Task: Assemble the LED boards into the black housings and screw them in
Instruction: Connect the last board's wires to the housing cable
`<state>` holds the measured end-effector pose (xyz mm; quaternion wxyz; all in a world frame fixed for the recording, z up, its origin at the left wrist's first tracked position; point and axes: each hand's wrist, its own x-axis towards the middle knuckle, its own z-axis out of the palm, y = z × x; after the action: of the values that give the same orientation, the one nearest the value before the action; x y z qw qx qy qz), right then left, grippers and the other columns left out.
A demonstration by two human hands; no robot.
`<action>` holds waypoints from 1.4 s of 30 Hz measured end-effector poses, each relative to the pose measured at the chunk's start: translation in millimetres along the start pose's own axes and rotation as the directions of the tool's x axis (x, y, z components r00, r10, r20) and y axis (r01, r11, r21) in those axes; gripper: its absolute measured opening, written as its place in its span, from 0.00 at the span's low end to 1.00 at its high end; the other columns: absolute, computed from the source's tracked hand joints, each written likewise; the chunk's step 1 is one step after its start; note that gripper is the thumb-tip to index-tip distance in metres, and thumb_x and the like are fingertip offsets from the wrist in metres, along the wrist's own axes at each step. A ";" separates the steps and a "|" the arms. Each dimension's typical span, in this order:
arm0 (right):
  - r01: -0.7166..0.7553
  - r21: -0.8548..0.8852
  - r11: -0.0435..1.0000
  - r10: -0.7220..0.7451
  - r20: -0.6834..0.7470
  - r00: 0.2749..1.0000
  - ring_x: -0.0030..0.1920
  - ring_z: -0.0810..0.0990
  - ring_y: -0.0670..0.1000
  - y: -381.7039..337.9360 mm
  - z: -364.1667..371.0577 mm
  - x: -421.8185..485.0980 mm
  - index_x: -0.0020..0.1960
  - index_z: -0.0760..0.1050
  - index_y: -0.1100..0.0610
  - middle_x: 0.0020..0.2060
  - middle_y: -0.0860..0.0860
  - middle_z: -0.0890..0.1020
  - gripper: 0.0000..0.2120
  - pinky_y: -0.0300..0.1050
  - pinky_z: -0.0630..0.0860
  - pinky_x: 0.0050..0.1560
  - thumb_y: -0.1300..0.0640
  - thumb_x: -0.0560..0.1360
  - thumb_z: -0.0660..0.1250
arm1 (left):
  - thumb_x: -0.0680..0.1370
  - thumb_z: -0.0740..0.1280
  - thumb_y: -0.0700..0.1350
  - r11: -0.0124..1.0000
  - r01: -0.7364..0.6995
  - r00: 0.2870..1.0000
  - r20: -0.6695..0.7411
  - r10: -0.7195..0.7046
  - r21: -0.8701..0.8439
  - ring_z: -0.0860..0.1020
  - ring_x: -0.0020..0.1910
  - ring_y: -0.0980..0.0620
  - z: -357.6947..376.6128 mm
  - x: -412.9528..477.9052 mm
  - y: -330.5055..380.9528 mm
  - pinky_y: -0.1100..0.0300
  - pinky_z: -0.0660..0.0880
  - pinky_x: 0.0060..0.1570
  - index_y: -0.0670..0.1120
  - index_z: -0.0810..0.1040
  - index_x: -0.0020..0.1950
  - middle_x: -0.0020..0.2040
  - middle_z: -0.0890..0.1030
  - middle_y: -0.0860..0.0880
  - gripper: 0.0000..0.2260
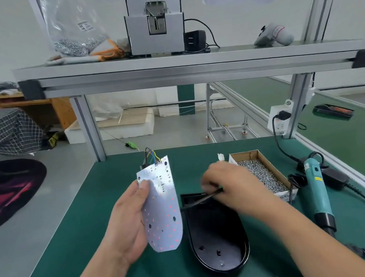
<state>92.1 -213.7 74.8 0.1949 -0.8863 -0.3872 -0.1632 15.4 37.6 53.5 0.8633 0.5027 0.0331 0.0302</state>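
My left hand [127, 217] grips a white LED board [161, 209] by its left edge and holds it upright above the green mat, with coloured wires [150, 156] sticking out of its top end. Just to its right an empty black housing [217, 236] lies open side up on the mat. My right hand [225, 182], blurred, hovers over the housing's far end and pinches a black cable [201, 201] that runs down to the housing.
A cardboard box of small silver screws [261, 173] stands right of the housing. A teal electric screwdriver [318, 189] with its cord lies further right. An aluminium shelf [192, 69] overhead carries a screw feeder and a bag of screws.
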 end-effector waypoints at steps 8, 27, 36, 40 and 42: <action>-0.444 0.098 0.891 0.453 -0.270 0.850 0.52 0.75 0.44 70.5 -23.9 -19.0 0.43 0.83 0.40 0.47 0.38 0.81 0.06 0.44 0.71 0.50 0.48 0.74 0.80 | 0.78 0.69 0.54 0.996 0.045 0.998 0.042 -0.049 0.074 0.81 0.35 0.50 -13.3 1.7 15.7 0.57 0.79 0.32 0.43 0.85 0.59 0.53 0.82 0.42 0.17; -0.065 -0.443 0.894 0.059 -0.027 0.998 0.43 0.79 0.57 -3.0 0.7 10.0 0.64 0.73 0.42 0.38 0.49 0.82 0.12 0.47 0.65 0.32 0.40 0.83 0.63 | 0.84 0.69 0.51 0.965 0.256 0.762 0.624 -0.171 -0.049 0.83 0.34 0.53 12.1 -19.4 -1.3 0.63 0.79 0.34 0.50 0.83 0.65 0.73 0.73 0.28 0.11; -0.018 -0.422 0.906 0.046 0.057 0.997 0.36 0.79 0.57 -35.6 21.5 13.4 0.44 0.70 0.47 0.30 0.50 0.72 0.10 0.47 0.67 0.27 0.50 0.76 0.72 | 0.83 0.72 0.47 0.968 0.200 0.790 0.610 -0.067 -0.153 0.81 0.33 0.53 16.0 -20.2 -9.0 0.62 0.80 0.33 0.43 0.80 0.72 0.63 0.79 0.36 0.18; -0.269 -0.229 0.936 0.277 0.002 0.961 0.46 0.81 0.55 -13.7 5.9 9.3 0.48 0.75 0.48 0.41 0.49 0.81 0.11 0.50 0.71 0.39 0.41 0.81 0.64 | 0.71 0.83 0.50 0.991 0.099 0.932 0.359 -0.059 -0.094 0.84 0.37 0.50 9.8 -13.3 0.4 0.57 0.82 0.38 0.45 0.86 0.62 0.51 0.86 0.45 0.22; -0.363 -0.129 0.923 0.374 0.072 0.925 0.39 0.79 0.49 0.7 -9.3 5.5 0.42 0.74 0.48 0.37 0.46 0.81 0.13 0.47 0.71 0.37 0.41 0.78 0.68 | 0.72 0.79 0.48 0.986 0.127 0.964 0.247 -0.097 -0.108 0.82 0.34 0.47 5.0 -9.3 2.2 0.54 0.82 0.36 0.44 0.84 0.61 0.49 0.84 0.45 0.19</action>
<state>94.9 -215.1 85.2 0.1529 -0.9597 -0.2124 -0.1026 6.5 33.5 58.2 0.8905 0.4460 -0.0455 -0.0780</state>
